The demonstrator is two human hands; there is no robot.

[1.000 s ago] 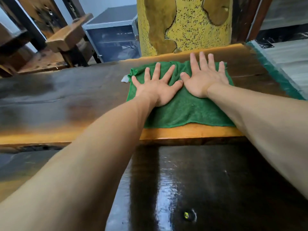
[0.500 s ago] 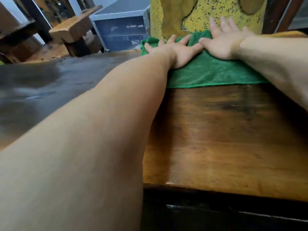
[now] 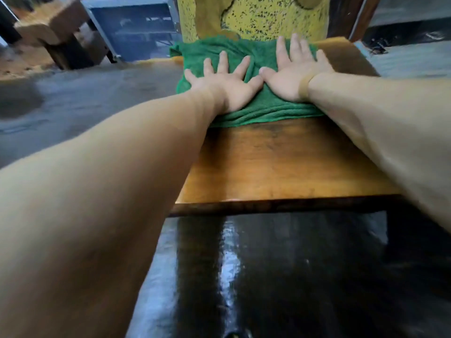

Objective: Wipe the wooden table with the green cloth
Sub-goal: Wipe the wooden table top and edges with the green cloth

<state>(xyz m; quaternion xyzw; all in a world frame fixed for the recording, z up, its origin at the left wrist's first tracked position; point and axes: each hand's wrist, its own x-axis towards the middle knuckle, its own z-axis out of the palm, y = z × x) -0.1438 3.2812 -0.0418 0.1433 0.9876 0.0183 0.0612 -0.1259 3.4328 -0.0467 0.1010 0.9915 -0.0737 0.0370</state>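
Note:
The green cloth lies bunched near the far edge of the wooden table, its near edge wrinkled. My left hand presses flat on the cloth's left part with fingers spread. My right hand presses flat on the right part, fingers straight and reaching toward the far edge. The two thumbs nearly touch. Both forearms stretch out over the table. A tan band circles my right wrist.
A yellow speckled slab stands upright just beyond the table's far edge. A grey cabinet and wooden blocks sit at the back left. A glossy dark surface lies below the table's near edge.
Both hands pushed the cloth from the near edge toward the far edge, then drew it slightly back. The cloth has bunched up into wrinkles under the palms.

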